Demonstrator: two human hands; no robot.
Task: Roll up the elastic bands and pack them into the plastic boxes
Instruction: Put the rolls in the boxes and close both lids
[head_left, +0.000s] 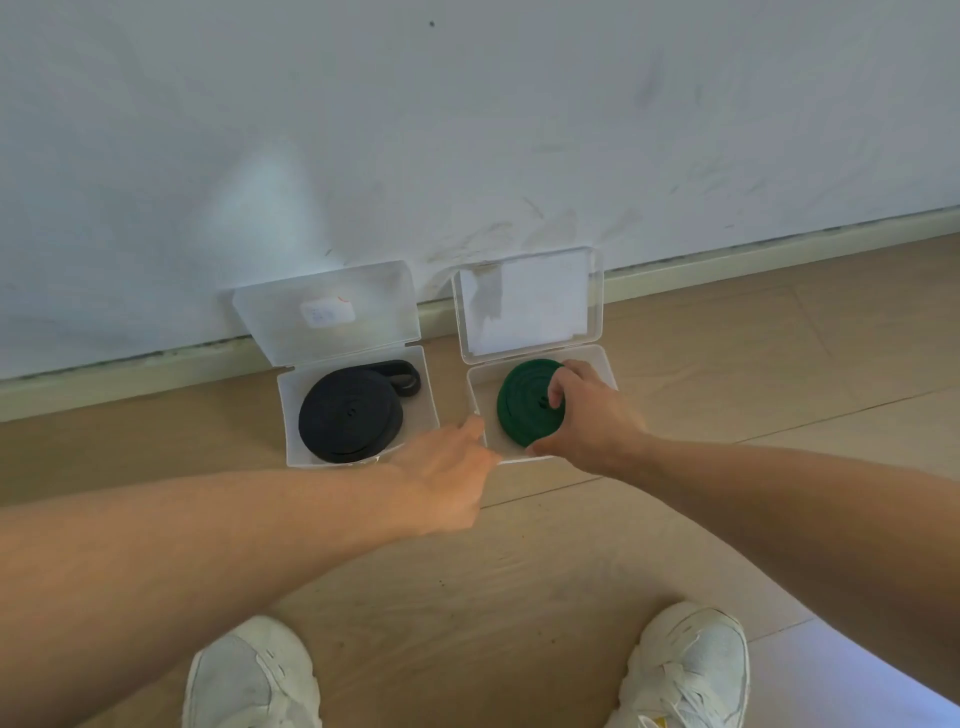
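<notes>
2 clear plastic boxes are seen on the wooden floor (597, 540), side by side against the white wall (467, 130), each with its lid raised and leaning back. In the left box (291, 415) a rolled black band (350, 415) is laid flat, with a loose end curling toward the far right corner. In the right box (480, 395) a rolled green band (524, 402) is held by the right hand (592, 415): its fingers are curled over the top of the roll and the thumb is set at the near edge (a grip from above). The near left corner of the right box is touched by the left hand (447, 467); whether its fingers pinch the rim cannot be told. 2 white shoes (685, 670) are visible at the bottom.
</notes>
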